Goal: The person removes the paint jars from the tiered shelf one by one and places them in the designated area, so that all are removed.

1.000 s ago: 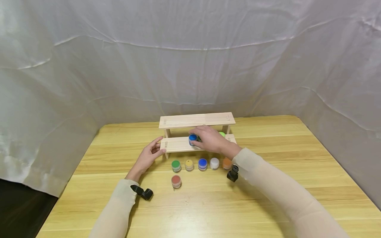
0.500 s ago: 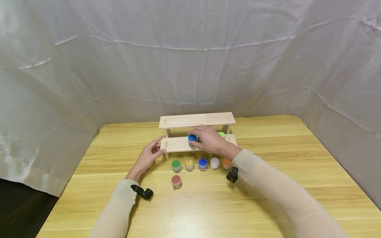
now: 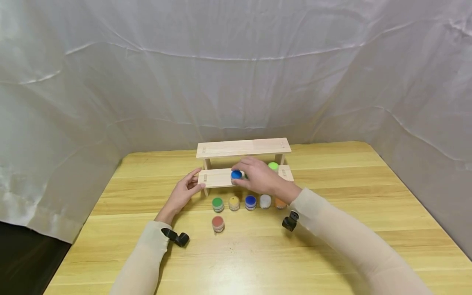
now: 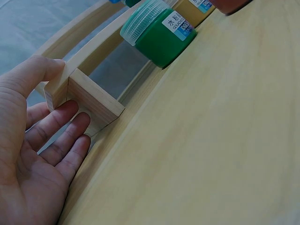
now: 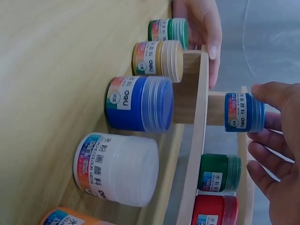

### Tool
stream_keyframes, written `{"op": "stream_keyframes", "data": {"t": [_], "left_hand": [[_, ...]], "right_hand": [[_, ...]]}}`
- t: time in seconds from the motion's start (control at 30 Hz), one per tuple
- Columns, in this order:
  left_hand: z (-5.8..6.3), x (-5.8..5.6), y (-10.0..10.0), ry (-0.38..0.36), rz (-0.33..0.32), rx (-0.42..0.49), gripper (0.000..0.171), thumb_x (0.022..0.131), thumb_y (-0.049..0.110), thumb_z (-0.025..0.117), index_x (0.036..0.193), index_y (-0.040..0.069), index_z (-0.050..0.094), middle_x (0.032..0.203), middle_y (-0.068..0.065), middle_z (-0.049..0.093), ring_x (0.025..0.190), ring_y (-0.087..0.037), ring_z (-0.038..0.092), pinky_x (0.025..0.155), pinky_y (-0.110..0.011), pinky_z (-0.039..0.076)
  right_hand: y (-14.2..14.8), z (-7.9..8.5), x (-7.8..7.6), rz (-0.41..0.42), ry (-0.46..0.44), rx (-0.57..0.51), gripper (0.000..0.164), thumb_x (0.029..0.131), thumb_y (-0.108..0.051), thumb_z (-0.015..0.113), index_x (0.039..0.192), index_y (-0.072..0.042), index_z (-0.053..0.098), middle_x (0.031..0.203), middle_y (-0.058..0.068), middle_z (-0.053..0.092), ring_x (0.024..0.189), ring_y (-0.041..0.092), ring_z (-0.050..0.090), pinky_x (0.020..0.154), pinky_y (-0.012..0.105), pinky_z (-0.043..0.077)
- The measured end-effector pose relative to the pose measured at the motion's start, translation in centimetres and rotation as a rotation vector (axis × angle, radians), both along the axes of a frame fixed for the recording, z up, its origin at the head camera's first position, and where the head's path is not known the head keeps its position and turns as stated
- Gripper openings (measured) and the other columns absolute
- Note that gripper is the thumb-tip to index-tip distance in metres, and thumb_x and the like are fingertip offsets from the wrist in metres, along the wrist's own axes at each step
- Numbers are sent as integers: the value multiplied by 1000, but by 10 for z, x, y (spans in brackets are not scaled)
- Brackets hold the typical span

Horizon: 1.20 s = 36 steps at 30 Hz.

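Note:
My right hand [image 3: 259,176] pinches a small blue paint jar [image 5: 243,112] between thumb and fingertips, over the lower board [image 3: 217,178] of a two-tier wooden stand. In the right wrist view a gap shows between the jar's base and this board. Beside the held jar, a dark green jar [image 5: 219,173] and a red jar [image 5: 214,210] stand on the same board. A light green jar [image 3: 273,166] shows further right, partly behind my hand. My left hand [image 3: 182,192] grips the board's left end, thumb on top and fingers below near the wooden leg [image 4: 96,93].
Before the stand, a row on the table holds a green jar [image 3: 218,204], a yellow jar [image 3: 234,203], a dark blue jar [image 3: 250,203], a white jar [image 3: 265,201] and an orange jar [image 3: 280,203]. A reddish-brown jar [image 3: 218,223] sits nearer. The upper board [image 3: 243,148] rises behind.
My right hand has shifted slightly left and toward the front with the blue jar, leaving more of the light green jar visible. The left hand keeps its place on the board.

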<state>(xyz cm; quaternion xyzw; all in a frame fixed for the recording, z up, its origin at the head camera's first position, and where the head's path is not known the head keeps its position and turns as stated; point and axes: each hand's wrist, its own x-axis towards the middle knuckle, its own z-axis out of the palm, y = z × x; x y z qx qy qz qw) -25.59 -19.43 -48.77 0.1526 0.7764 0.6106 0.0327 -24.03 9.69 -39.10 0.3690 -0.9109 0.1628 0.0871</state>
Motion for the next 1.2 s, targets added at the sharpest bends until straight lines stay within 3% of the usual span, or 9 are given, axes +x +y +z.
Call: {"op": "stream_keyframes", "data": {"t": [0.1,0.33,0.53,0.8,1.03,1.2], "left_hand": [[1,1,0,-9,-3,5,66,95,12,66,152,5,34,124,-25,59,104,-23,59,84,-19,47],[30,18,6,-15,-21,-11,65,95,8,64,150,-3,32,123,-28,58,102,-20,59,85,-19,47],[30,18,6,-31,-25,7,66,95,9,65,150,-1,32,124,-29,57,104,-23,59,85,-19,47],[30,17,5,-24,-33,9,65,95,8,65,150,-2,32,124,-30,57,104,-24,59,85,-19,47],[30,18,6,-16,-34,6,65,95,7,65,150,-4,31,124,-30,57,104,-23,59,85,-19,47],[13,7,2,-15,-24,12,66,95,7,65,151,0,32,125,-29,57,105,-23,59,85,-18,47]], "right_hand": [[1,1,4,-2,-3,4,40,94,-43,64,121,-12,66,112,-1,64,106,16,58,93,35,48],[2,1,17,2,-26,7,39,93,-44,65,118,-15,68,106,-5,64,100,13,57,87,32,49],[4,-2,28,20,-38,1,37,93,-43,66,117,-14,67,108,-5,64,103,14,56,90,33,48],[4,-10,40,103,6,-19,31,93,-38,68,112,-14,69,103,-5,65,96,11,57,84,28,49],[3,-19,51,114,4,-6,33,92,-39,68,114,-14,69,102,-7,64,93,10,54,80,28,49],[1,-25,60,140,14,21,38,95,-42,64,117,-13,68,105,-6,63,98,10,56,87,29,49]]}}
